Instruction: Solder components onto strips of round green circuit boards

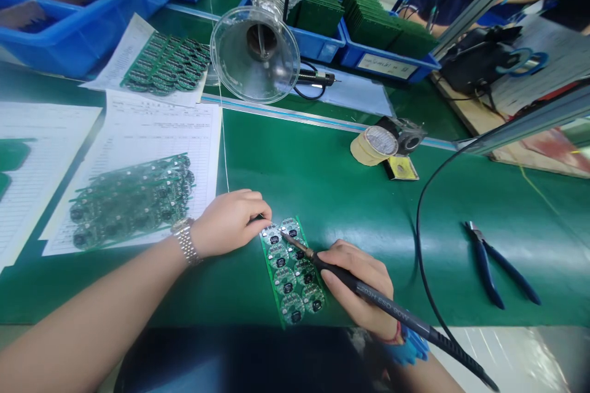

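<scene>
Circuit-board panel (286, 282): lies flat on green table (286, 153), beneath tip of soldering iron (378, 301) pinched in right hand (364, 267), near left hand (233, 221) with thumb and forefinger pressed together, cannot tell on what

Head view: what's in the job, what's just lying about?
In use:
black pen-shaped soldering iron, in right hand
green rectangular panel of round circuit boards
thin white wire, running to left hand

Apparently idle:
blue-handled metal cutters
cream-sided cylindrical container
blue plastic compartmented bin
</scene>
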### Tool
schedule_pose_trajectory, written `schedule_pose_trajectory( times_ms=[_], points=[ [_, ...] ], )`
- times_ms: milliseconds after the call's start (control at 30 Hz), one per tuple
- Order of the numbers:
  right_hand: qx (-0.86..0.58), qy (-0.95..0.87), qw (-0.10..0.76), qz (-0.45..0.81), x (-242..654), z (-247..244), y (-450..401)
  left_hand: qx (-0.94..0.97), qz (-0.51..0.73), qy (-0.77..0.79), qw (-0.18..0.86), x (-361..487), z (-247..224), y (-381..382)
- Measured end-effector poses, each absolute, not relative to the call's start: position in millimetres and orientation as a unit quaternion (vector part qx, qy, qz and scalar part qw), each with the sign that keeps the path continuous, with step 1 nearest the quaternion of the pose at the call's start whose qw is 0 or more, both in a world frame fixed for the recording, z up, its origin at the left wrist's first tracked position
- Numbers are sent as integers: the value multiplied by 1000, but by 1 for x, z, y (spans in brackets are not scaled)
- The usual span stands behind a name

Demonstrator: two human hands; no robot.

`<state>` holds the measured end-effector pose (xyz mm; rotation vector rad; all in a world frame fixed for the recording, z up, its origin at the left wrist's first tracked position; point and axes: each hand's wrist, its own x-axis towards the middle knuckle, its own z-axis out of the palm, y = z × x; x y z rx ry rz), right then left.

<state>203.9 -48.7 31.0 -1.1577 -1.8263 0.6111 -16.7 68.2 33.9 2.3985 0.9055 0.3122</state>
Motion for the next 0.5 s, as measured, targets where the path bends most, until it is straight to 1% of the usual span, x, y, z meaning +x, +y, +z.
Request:
schedule_pose_trajectory(
  times_ms=[167,333,500],
  points=[
    [-451,-728,449,255,207,33,-48,884,136,349,278,-20,36,69],
    [-446,-732,445,258,207,36,-47,891,124,323,295,-17,34,67],
    [-443,-733,443,264,207,34,-47,896,115,316,290,-14,31,64]
  ],
)
